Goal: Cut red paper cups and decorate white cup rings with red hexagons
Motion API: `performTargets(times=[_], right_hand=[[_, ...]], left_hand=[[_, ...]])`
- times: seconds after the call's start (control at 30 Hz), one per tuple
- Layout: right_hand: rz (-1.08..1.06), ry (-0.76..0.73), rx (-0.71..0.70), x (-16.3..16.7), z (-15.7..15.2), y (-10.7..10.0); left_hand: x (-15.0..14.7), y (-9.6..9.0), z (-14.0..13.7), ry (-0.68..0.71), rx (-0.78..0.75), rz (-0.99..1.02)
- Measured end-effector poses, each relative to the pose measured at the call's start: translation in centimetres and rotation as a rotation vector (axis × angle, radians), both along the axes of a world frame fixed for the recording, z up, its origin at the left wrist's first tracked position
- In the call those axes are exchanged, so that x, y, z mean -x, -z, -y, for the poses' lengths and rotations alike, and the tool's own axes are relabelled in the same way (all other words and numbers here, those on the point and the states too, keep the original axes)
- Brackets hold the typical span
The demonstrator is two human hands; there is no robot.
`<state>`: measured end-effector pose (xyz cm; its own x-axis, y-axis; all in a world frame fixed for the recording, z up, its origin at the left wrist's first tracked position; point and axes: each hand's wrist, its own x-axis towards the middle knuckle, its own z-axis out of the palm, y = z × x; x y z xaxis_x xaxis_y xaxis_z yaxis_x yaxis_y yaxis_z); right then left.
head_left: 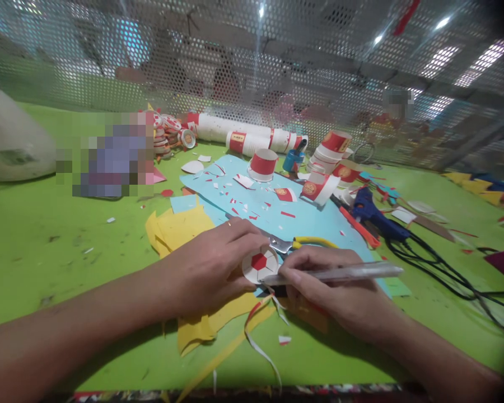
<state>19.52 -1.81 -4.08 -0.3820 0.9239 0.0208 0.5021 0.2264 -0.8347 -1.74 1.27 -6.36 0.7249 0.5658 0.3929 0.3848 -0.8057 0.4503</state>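
A small white paper disc carries a red shape in its middle and dark lines running outward, like a football pattern. My left hand grips the disc at its left edge between thumb and fingers. In my right hand is a pen, its tip touching or very near the disc's lower edge. Scissors with yellow handles lie just behind both hands. Thin red and white paper strips trail below the disc. Yellow paper lies beneath and beside my left hand.
Light blue paper strewn with scraps covers the middle of the green table. Cut paper cups and stacked cups stand behind. On the right lie a blue glue gun and its black cable. Perforated mesh rises at the back.
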Motion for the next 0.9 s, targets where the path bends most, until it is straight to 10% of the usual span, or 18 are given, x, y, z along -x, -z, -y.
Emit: performTargets(times=[0.47, 0.9], right_hand=[[-0.314, 0.104, 0.161, -1.1, -0.4, 0.6], [-0.105, 0.443, -0.338, -2.6, -1.6, 0.1]], left_hand=[[0.1, -0.6, 0.1, -0.006, 0.021, -0.025], [0.5, -0.1, -0.1, -0.056, 0.057, 0.041]])
